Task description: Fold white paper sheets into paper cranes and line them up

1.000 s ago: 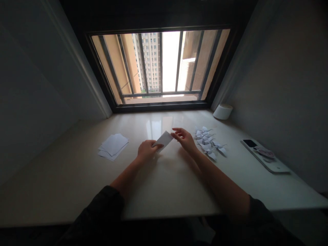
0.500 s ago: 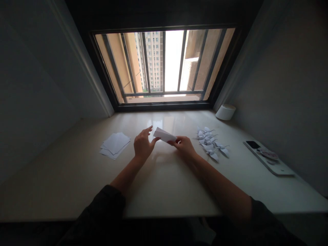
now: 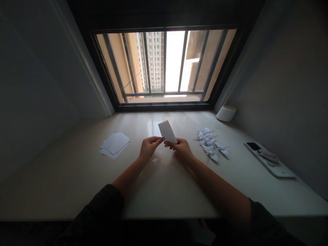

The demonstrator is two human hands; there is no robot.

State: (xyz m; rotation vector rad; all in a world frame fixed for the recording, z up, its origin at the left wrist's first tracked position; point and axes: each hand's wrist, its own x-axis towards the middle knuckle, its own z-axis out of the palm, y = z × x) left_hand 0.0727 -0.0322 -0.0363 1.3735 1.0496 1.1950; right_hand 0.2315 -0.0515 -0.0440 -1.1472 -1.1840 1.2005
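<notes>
**A:** ok so what's going on with the folded paper [image 3: 167, 132]?

**B:** it's up off the desk [image 3: 164, 184], in front of the window [image 3: 166, 65], standing roughly upright and leaning a bit away from the person. Both hands have it by its bottom edge. The left hand [image 3: 148, 147] pinches the lower left corner with fingertips closed on it, and the right hand [image 3: 181, 147] is clamped on the lower right corner, the 2 hands nearly touching.

**A:** anything else lying around?

**B:** yeah, left of the folded paper there's a loose stack of flat white sheets [image 3: 114, 145], well apart from it. To its right, a cluster of little folded paper cranes [image 3: 210, 145] lies on the desk, near the right hand. Further right is a phone [image 3: 253, 146] on a flat white tray [image 3: 278, 168], and a white round container [image 3: 226, 112] sits near the window's right corner.
</notes>
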